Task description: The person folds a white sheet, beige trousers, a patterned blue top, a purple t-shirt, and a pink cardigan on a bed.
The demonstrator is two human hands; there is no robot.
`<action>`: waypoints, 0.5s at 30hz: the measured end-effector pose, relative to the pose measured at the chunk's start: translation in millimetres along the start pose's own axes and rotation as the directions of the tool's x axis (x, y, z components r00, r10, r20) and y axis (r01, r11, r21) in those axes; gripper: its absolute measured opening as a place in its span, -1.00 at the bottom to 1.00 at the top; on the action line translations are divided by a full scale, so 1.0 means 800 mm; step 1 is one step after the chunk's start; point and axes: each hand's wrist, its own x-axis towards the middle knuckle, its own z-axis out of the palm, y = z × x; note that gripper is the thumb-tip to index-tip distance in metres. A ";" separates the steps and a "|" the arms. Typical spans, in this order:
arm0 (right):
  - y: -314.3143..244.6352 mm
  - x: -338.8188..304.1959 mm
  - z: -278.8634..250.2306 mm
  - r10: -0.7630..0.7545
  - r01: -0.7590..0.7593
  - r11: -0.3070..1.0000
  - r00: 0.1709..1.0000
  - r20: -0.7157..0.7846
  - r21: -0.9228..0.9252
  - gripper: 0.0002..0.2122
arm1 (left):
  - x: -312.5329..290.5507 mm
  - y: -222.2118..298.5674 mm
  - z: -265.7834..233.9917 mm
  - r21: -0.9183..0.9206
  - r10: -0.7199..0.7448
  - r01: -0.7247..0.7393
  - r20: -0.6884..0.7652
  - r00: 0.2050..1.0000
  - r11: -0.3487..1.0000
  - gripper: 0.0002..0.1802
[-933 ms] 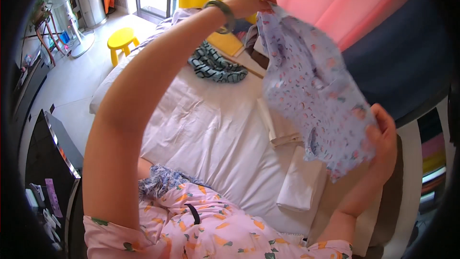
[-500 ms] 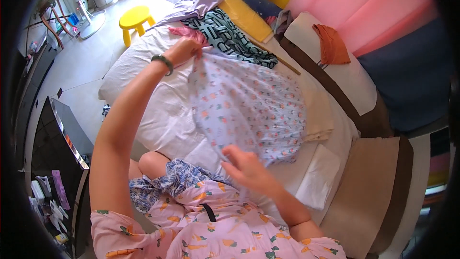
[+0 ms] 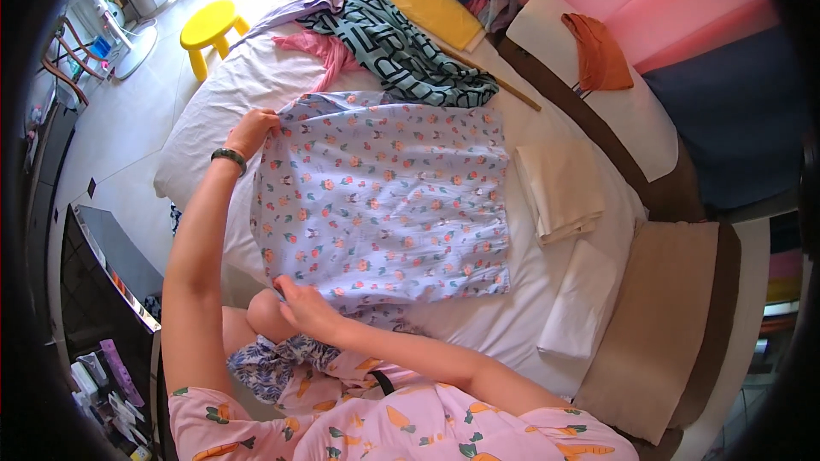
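Note:
A pale blue floral cloth [image 3: 384, 196] is spread nearly flat on the white bed, roughly square, with a few wrinkles. My left hand [image 3: 254, 131], with a dark bangle at the wrist, is closed on its far left corner. At the near left corner, my right hand [image 3: 307, 311] pinches the cloth's edge. Some of the cloth's far edge is folded over. Whether it is a garment or a cover, I cannot tell.
Past the cloth lie a black-and-teal patterned cloth [image 3: 401, 47] and a pink cloth [image 3: 329, 55]. Folded beige cloth [image 3: 557, 192] and folded white cloth [image 3: 581, 299] lie to the right. A thin stick [image 3: 504, 85] rests behind. A yellow stool [image 3: 209, 26] stands beside the bed [image 3: 201, 137].
The floral cloth has gone from lifted and billowing to lying spread out. Both hands have moved left, and my right hand now grips the near corner.

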 end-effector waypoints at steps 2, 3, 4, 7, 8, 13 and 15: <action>0.002 0.013 0.023 0.089 -0.091 0.996 0.993 0.073 0.013 -0.69 | -0.010 0.003 0.000 0.037 -0.045 0.044 0.009 0.999 0.998 -0.77; 0.008 0.017 0.032 0.067 -0.069 0.997 0.996 0.058 0.042 -0.66 | -0.013 0.012 0.005 0.061 0.038 -0.036 -0.028 0.999 0.998 -0.74; 0.017 0.011 0.036 0.065 -0.068 0.997 0.996 0.057 0.046 -0.66 | -0.018 0.023 0.011 0.087 0.120 -0.115 -0.063 0.991 0.990 -0.72; 0.019 -0.021 -0.002 -0.116 0.113 0.993 0.988 0.098 0.039 -0.60 | -0.059 0.089 0.025 0.013 -0.010 0.013 -0.215 0.977 1.000 -0.58; 0.026 -0.043 -0.028 -0.125 0.121 0.989 0.991 0.052 0.081 -0.64 | -0.078 0.123 0.023 -0.085 -0.069 0.049 -0.251 0.966 0.995 -0.58; 0.058 -0.177 -0.216 -0.276 0.145 0.875 0.934 -0.229 -0.462 -0.72 | -0.253 0.200 0.048 -0.210 -0.197 0.167 -0.127 0.972 0.963 -0.65; 0.122 -0.243 -0.275 -0.213 -0.001 0.834 0.922 -0.324 -0.552 -0.60 | -0.289 0.231 0.050 -0.229 -0.118 0.094 -0.098 0.988 0.969 -0.66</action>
